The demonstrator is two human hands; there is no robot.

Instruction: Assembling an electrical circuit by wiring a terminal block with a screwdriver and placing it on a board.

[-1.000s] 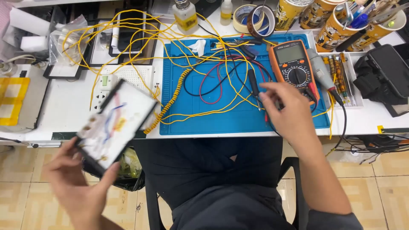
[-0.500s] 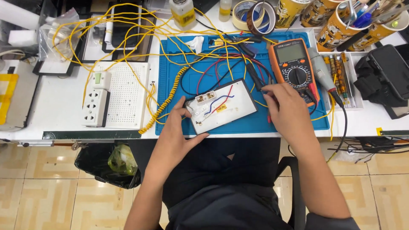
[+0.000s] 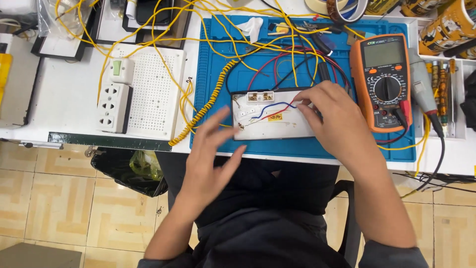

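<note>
From over the shoulder, the white board (image 3: 277,116) lies flat on the blue mat (image 3: 218,84) near the front edge of the bench (image 3: 64,106), with a small white terminal block at its top edge and thin red and blue wires running across its face. The right hand (image 3: 337,124) rests on the board's right end, fingers curled down with the tips on the surface near the wires; whether they pinch a wire I cannot tell. The left hand (image 3: 210,159) hangs just off the board's lower left corner, fingers spread and loose, holding nothing, blurred at the tips. To work this well, I'd judge the board wants steadying with one hand flat on a bare corner while the other handles the fine wires gently, so nothing tugs at the terminal block. Around it is plenty to snag on: yellow wire (image 3: 163,44) loops all over the mat and bench, a coiled yellow lead (image 3: 206,106) runs right up to the board's left end, and red and black leads (image 3: 292,62) cross just behind it. An orange multimeter (image 3: 382,82) sits just right of the right hand, and a white socket panel (image 3: 141,92) lies well to the left.
</note>
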